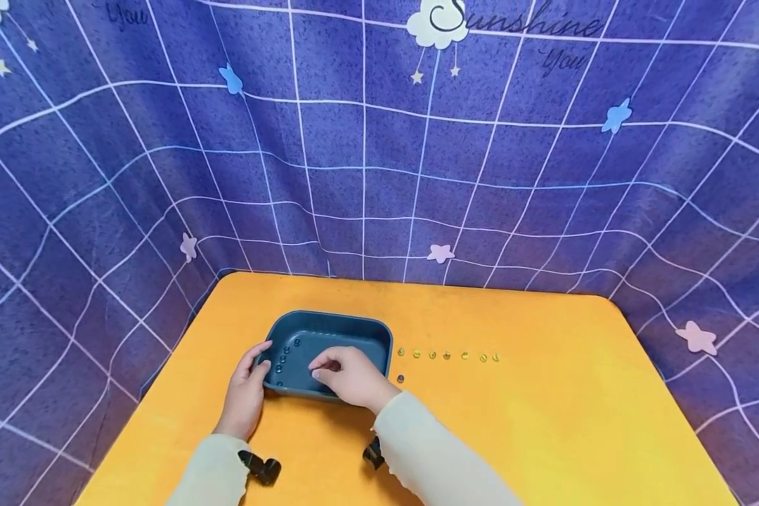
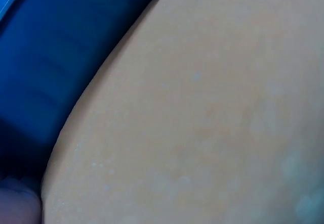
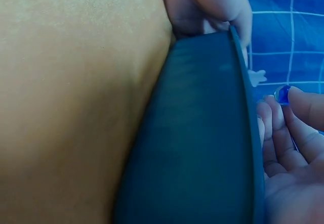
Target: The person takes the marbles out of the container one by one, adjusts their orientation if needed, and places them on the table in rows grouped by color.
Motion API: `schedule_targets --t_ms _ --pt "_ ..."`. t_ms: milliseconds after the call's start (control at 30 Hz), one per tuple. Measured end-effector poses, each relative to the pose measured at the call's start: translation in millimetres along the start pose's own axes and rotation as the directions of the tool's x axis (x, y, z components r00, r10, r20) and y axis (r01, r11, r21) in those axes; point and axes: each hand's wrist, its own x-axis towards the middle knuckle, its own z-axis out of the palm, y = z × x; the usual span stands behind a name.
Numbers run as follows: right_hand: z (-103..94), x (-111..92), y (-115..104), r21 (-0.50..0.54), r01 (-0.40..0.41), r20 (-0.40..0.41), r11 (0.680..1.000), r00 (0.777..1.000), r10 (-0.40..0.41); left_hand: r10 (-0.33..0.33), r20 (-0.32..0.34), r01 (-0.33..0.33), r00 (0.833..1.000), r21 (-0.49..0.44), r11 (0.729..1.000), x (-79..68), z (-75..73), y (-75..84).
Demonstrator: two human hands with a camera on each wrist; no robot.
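A dark blue rectangular tray (image 1: 348, 325) with rounded corners sits on the table. My left hand (image 1: 245, 390) grips its left end, the thumb at the rim. Over the middle of the tray is my right hand (image 1: 356, 379). In the right wrist view it pinches a clear glass marble (image 3: 282, 95) with blue inside between thumb and fingertips; the head view does not show this marble. Several marbles (image 1: 282, 359) lie inside the tray along its left side. The left wrist view holds mostly the orange tabletop and the tray's side (image 2: 66, 47).
On the orange table (image 1: 544, 422), a row of several yellowish marbles (image 1: 446, 355) runs rightward from the tray. One dark marble (image 1: 400, 378) lies just off the tray's right side. A blue-purple curtain (image 1: 392, 176) with lines and stars hangs behind and at the sides.
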Motion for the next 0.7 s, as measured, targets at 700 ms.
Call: schedule_targets --t_ms 700 --pt "-37.5 -51.7 14.6 0.057 0.013 -0.094 0.998 0.996 -0.007 -0.005 0.004 0.005 1.000 0.024 1.000 -0.5 -2.9 -0.6"
